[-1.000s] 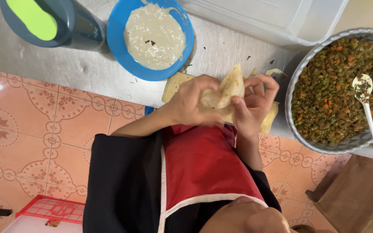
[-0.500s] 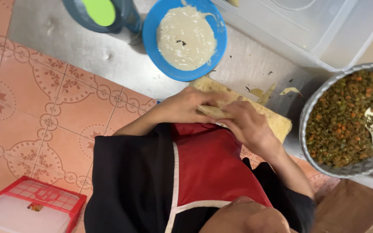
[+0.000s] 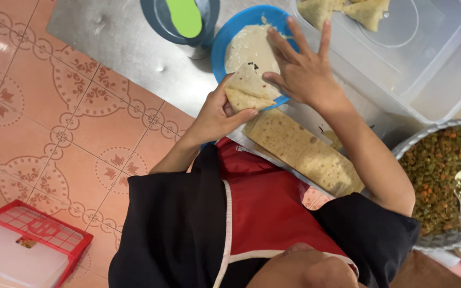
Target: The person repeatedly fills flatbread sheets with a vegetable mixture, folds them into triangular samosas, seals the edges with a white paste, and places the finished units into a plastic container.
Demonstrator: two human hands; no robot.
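Clearly the thin, floppy folded pastry cone (image 3: 247, 89) tears easily; left hand (image 3: 217, 114) pinches its lower edge. Right hand (image 3: 302, 72), fingers spread, dips into the blue paste bowl (image 3: 225, 40).

1 head-worn view, looking steeply down, close over the steel counter (image 3: 118, 37); tiled floor (image 3: 54, 133) at left.

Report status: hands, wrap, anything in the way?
Left hand holds folded wrap. Right hand spread over blue bowl of paste. Nothing blocking.
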